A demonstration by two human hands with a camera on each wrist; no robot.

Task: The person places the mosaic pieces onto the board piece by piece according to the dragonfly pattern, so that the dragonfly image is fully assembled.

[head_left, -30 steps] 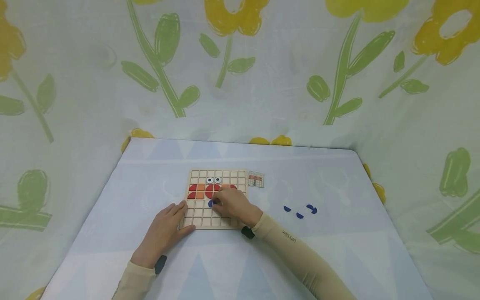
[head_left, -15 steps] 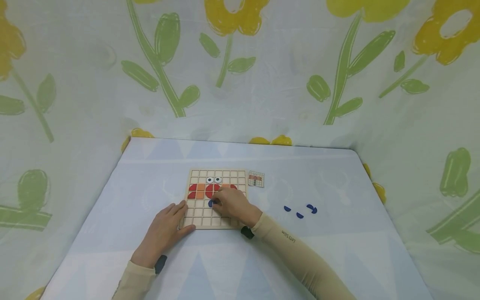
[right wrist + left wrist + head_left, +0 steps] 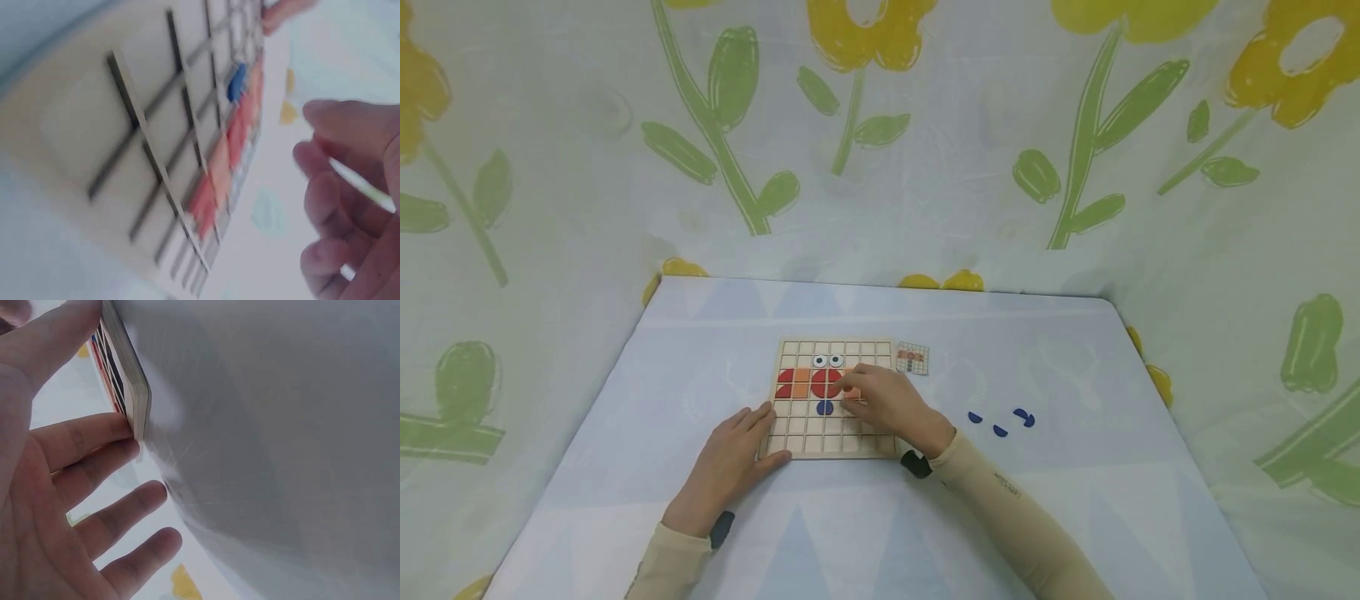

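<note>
A wooden grid board (image 3: 796, 445) lies on the table. My left hand (image 3: 730, 454) rests at its lower left corner, fingers straight, thumb along the near edge. In the left wrist view, thumb and fingertips touch the board's edge (image 3: 139, 403). Two blue half-round pieces (image 3: 824, 407) sit side by side in the grid, below a red circle (image 3: 824, 383) made of quarter pieces. Just right of them hovers my right hand (image 3: 887, 402), fingers loosely bent, nothing between them. It hides part of the orange and red pieces there. In the right wrist view the hand (image 3: 350, 194) is apart from the board.
Two eye pieces (image 3: 828, 361) sit above the red circle, with orange squares (image 3: 801, 383) to its left. A small pattern card (image 3: 912, 358) lies beside the board's upper right. Several loose blue half-round pieces (image 3: 1000, 431) lie on the table (image 3: 1075, 500) farther right.
My right hand has let go of the blue piece and moved right, uncovering both blue half-rounds and more of the red circle. The left hand has stayed in place.
</note>
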